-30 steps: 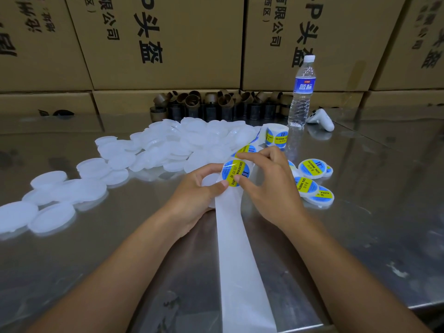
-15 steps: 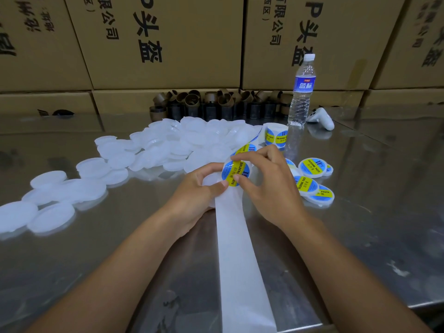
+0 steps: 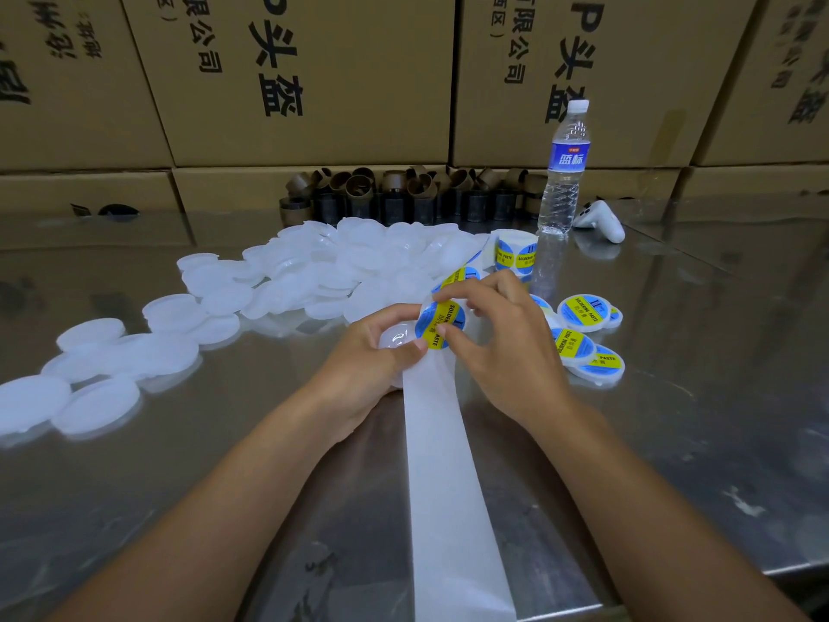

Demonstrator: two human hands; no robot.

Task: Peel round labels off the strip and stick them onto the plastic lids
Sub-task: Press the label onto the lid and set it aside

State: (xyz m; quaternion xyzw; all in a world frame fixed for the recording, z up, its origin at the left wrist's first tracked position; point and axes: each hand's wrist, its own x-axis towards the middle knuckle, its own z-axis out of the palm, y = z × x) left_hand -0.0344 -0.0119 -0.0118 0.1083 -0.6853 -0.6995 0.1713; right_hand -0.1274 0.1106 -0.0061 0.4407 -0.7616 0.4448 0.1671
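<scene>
The left hand (image 3: pixel 372 354) grips a translucent white plastic lid (image 3: pixel 397 339) at centre, the right hand (image 3: pixel 504 347) pinches a round blue-and-yellow label (image 3: pixel 438 324) against it; few labelled lids (image 3: pixel 584 312) lie at three o'clock, many bare lids (image 3: pixel 323 267) wait at ten.

The table (image 3: pixel 673 419) is shiny, mirror-like metal with dull scuffs, and the lids (image 3: pixel 359 262) heaped mid-frame are smooth, milky, translucent plastic. The strip (image 3: pixel 448 487) running to the lower edge is matt white paper, its round label (image 3: pixel 437 323) glossy; the boxes (image 3: pixel 314 60) across the top are matt brown cardboard, the bottle (image 3: pixel 563 186) at upper right clear plastic.
</scene>
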